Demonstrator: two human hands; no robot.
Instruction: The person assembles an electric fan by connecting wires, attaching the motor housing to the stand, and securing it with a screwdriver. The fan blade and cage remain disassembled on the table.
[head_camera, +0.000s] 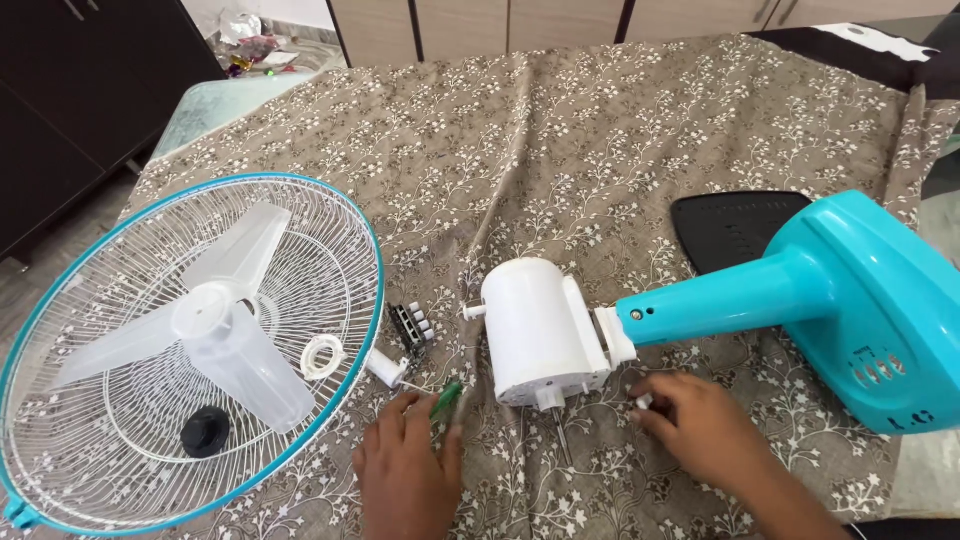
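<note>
My left hand (408, 465) rests on the patterned cloth and grips a green-handled screwdriver (445, 400) pointing up toward the white motor housing (540, 330). My right hand (700, 425) lies just below the joint between the housing and the turquoise fan stand (800, 295), pinching a small white part (644, 402) between its fingertips. The housing lies on its side with its shaft facing left.
A round wire fan guard (330, 230) with a turquoise rim holds translucent blades (215, 320), a black knob (205, 432) and a white ring. A small black switch block (412, 325) and a black plate (730, 225) lie on the brown floral cloth (560, 140). Cabinets stand behind.
</note>
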